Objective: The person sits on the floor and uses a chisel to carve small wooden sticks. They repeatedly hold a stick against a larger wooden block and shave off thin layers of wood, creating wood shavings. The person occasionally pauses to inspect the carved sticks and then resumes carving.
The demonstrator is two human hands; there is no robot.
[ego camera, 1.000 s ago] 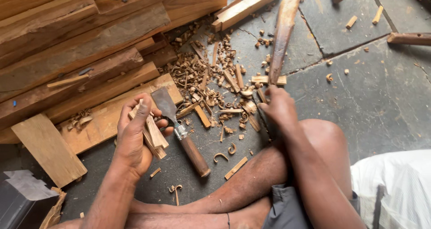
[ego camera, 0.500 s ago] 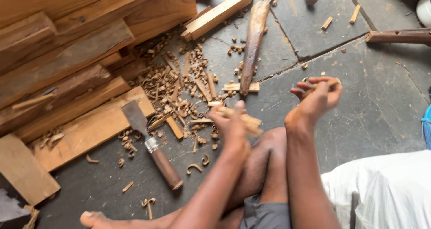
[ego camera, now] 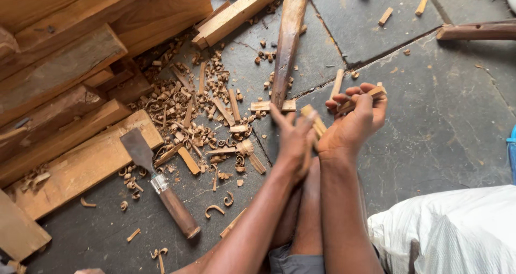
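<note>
My left hand (ego camera: 293,137) and my right hand (ego camera: 355,121) are raised together above my bent leg, over a dark stone floor (ego camera: 441,118). My right hand grips several short wooden sticks (ego camera: 368,95) that poke out past the fingers. My left hand, blurred, is closed around more wooden sticks (ego camera: 314,121) right beside it. A wide chisel (ego camera: 161,185) with a brown wooden handle lies on the floor to the left, its blade resting on a flat plank (ego camera: 80,166). A long carved wooden piece (ego camera: 287,43) lies ahead of my hands.
Stacked timber beams (ego camera: 80,43) fill the upper left. Wood shavings and offcuts (ego camera: 199,112) litter the floor between the beams and my hands. A white sack (ego camera: 451,231) lies at lower right. A wooden bar (ego camera: 475,31) sits at the upper right edge.
My left hand left the plank by the chisel and swung right with sticks in it. My right hand rose with sticks. Both hands now meet above my leg.
</note>
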